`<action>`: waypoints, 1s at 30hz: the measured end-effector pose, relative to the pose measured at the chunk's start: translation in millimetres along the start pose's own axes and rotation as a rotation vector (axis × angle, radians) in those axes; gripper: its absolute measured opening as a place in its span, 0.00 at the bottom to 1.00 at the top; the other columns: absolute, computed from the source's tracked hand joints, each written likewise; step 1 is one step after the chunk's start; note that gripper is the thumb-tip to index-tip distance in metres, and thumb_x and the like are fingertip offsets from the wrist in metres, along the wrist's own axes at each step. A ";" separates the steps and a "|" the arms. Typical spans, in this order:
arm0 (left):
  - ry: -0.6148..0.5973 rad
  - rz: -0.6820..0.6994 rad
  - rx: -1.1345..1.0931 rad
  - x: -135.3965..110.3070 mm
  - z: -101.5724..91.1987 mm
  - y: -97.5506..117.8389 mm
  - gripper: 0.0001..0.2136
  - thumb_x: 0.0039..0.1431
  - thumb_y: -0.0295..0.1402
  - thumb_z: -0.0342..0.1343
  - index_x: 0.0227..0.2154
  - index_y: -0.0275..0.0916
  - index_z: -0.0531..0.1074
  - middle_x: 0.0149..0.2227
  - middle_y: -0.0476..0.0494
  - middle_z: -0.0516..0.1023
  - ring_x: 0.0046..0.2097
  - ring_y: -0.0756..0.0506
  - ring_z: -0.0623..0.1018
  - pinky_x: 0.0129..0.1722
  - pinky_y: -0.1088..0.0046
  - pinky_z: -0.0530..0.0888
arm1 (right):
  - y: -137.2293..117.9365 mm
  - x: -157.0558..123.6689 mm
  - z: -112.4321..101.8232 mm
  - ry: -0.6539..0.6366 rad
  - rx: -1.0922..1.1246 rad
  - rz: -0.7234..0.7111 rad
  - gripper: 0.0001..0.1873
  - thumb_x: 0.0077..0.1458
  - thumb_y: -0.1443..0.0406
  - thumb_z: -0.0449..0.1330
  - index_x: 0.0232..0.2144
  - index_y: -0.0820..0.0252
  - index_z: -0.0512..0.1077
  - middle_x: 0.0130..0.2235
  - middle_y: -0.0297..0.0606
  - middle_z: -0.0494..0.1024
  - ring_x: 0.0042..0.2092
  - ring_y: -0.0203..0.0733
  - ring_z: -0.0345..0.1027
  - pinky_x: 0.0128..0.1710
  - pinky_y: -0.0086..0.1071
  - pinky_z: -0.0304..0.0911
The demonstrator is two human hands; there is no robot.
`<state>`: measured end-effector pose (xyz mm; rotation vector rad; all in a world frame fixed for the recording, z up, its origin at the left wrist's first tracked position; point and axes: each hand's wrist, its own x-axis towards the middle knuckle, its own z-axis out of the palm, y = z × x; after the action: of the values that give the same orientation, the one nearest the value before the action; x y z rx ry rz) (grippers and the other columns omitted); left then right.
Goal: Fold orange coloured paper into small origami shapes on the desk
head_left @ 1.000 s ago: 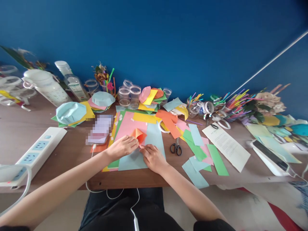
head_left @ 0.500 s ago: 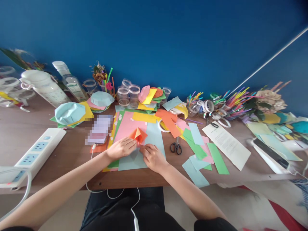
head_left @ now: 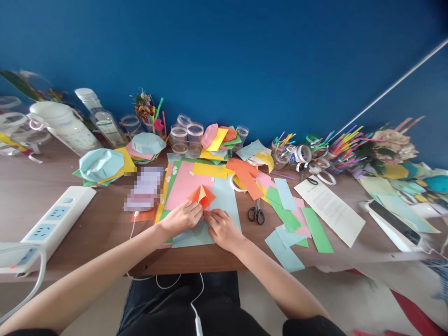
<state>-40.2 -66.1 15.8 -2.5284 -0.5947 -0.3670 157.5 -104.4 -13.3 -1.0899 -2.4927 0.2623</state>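
An orange folded paper piece [head_left: 203,195] stands over the middle of the stacked colored sheets, its opening facing me. My left hand [head_left: 184,215] is closed on its near left edge, fingers bent together. From the other side, my right hand [head_left: 222,227] pinches the near right edge with thumb and fingers. The fingertips of both hands nearly meet and hide the lower part of the fold. Beneath lie a pink sheet [head_left: 180,184] and a light blue sheet [head_left: 224,198].
Black-handled scissors [head_left: 256,214] lie right of the sheets, near green strips [head_left: 317,230] and a roll of white tape [head_left: 238,183]. A phone [head_left: 144,189] and a power strip [head_left: 52,224] are on the left. Plastic cups [head_left: 195,139] and folded paper hats [head_left: 101,164] stand behind.
My left hand has shifted slightly right and closed in toward my right hand. The orange paper has tilted a little, showing more of its opening. My right hand has hardly moved.
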 end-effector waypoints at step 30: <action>-0.433 -0.952 -0.520 19.6 -12.1 8.8 0.11 0.58 0.42 0.50 0.29 0.39 0.69 0.31 0.47 0.78 0.31 0.46 0.76 0.26 0.74 0.61 | 0.4 -0.2 -2.3 0.017 -0.003 -0.022 0.18 0.55 0.72 0.54 0.49 0.60 0.66 0.50 0.43 0.73 0.51 0.47 0.60 0.47 0.40 0.62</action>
<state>-20.7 -72.6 29.3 -2.6225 -2.1148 -0.3115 158.9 -104.2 -11.5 -1.0605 -2.4894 0.2424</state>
